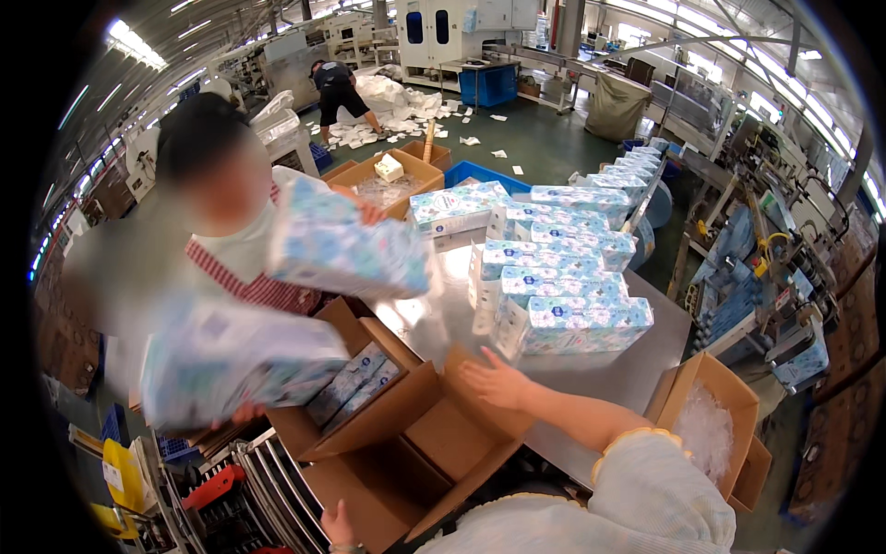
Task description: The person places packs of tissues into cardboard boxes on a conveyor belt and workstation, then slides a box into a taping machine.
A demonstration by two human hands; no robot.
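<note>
An open brown cardboard carton point(365, 475) stands right in front of me, its flaps spread and no packs visible inside. My right hand point(498, 379) rests on the carton's right flap point(466, 406), fingers stretched out. Beside the carton's lower left edge is my left hand point(340, 528), only partly in view, its fingers pointing up and apart. Just beyond, a second carton point(346, 319) holds blue floral packs point(351, 388). A co-worker at the left has one pack point(351, 240) in one hand and another pack point(235, 360) in the other; both are blurred.
Rows of blue floral packs point(591, 325) stand on a metal table point(637, 365). At right, a carton point(748, 397) contains clear plastic film. A roller conveyor point(277, 485) lies at lower left. Farther off, another person point(337, 88) bends near scattered white pieces; machinery stands along the right.
</note>
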